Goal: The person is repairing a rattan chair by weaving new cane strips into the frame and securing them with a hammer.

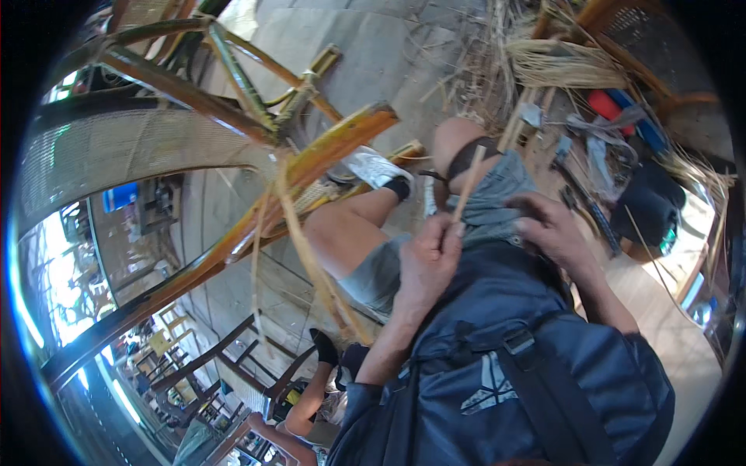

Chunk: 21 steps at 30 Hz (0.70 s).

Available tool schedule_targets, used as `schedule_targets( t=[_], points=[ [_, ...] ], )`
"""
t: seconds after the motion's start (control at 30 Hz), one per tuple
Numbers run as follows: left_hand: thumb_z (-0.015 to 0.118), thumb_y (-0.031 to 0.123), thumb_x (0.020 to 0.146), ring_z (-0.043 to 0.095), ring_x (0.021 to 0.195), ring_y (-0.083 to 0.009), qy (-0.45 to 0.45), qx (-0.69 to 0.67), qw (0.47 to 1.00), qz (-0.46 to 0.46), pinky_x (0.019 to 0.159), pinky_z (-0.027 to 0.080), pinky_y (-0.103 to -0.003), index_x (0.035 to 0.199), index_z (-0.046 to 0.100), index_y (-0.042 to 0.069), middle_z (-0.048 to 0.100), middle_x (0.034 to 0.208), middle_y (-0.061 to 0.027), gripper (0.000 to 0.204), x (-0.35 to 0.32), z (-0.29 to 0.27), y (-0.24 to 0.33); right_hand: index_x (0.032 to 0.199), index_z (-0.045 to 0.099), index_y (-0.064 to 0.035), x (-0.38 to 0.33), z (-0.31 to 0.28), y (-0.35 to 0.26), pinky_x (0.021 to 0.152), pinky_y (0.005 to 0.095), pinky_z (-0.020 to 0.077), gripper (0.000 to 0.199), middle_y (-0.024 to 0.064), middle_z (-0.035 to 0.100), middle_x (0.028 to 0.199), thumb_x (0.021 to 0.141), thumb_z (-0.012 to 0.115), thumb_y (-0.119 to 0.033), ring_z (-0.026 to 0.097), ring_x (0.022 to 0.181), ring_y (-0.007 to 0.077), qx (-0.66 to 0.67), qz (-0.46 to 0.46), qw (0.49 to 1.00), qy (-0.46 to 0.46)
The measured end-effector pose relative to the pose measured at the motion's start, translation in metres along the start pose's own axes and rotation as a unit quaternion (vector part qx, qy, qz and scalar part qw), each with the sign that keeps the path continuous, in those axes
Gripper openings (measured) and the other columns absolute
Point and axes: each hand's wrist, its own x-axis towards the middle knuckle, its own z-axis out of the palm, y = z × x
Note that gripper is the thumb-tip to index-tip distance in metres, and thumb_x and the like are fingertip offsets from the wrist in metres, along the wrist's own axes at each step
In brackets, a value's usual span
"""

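My left hand is closed in a pinch round a flat, pale cane strip, which points up and away over my knee. My right hand hovers over my lap, its fingers curled toward the thumb; whatever they hold, if anything, is too small to make out. To the left, a wooden chair frame with a woven panel lies tilted. Long pale strips hang from its joint beside my leg. A dark band wraps my knee.
Bundled cane fibres lie at the far right. Close by are a hammer-like tool, a red object, a blue one and a black cap. Another person's arm and leg show at the lower left, near a dark chair.
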Motion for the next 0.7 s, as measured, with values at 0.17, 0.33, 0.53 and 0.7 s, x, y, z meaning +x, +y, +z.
schedule_targets(
  t=[0.17, 0.33, 0.53, 0.7],
  points=[
    [0.062, 0.013, 0.083, 0.062, 0.062, -0.0166, -0.001, -0.006, 1.0, -0.01, 0.057, 0.047, -0.029, 0.092, 0.059, 0.003, 0.06, 0.067, -0.0118, 0.015, -0.006, -0.008, 0.002, 0.122, 0.042, 0.0024, 0.021, 0.03, -0.014, 0.046, 0.0201, 0.0394, 0.051, 0.0023, 0.057, 0.08, 0.081, 0.063, -0.019, 0.048, 0.055, 0.0049, 0.108, 0.027, 0.984, -0.142],
    [0.062, 0.011, 0.082, 0.056, 0.06, -0.0122, -0.006, -0.093, 0.996, -0.007, 0.059, 0.046, -0.025, 0.091, 0.06, 0.002, 0.06, 0.07, -0.0098, 0.013, -0.014, 0.001, -0.008, 0.107, 0.046, -0.0005, 0.024, 0.045, 0.0, 0.04, 0.0182, 0.0333, 0.037, -0.0006, 0.053, 0.071, 0.082, 0.064, -0.022, 0.043, 0.047, 0.0038, 0.213, -0.012, 0.954, -0.211],
    [0.058, 0.011, 0.086, 0.052, 0.066, -0.0063, -0.051, -0.211, 0.969, -0.114, 0.061, 0.044, -0.022, 0.09, 0.059, 0.0, 0.061, 0.072, -0.0048, 0.012, -0.027, 0.001, -0.01, 0.1, 0.048, -0.0007, 0.019, 0.044, 0.014, 0.039, 0.0184, 0.0318, 0.033, -0.0025, 0.049, 0.062, 0.083, 0.064, -0.024, 0.043, 0.045, 0.0038, 0.237, -0.005, 0.949, -0.209],
    [0.056, 0.012, 0.088, 0.048, 0.067, -0.0044, -0.066, -0.165, 0.975, -0.135, 0.061, 0.043, -0.021, 0.091, 0.059, -0.002, 0.059, 0.071, -0.0024, 0.014, -0.031, -0.007, 0.005, 0.095, 0.048, 0.0015, 0.019, 0.046, 0.016, 0.039, 0.0188, 0.0318, 0.034, -0.0011, 0.05, 0.061, 0.082, 0.066, -0.024, 0.043, 0.045, 0.0046, 0.26, 0.019, 0.943, -0.206]
  ],
)
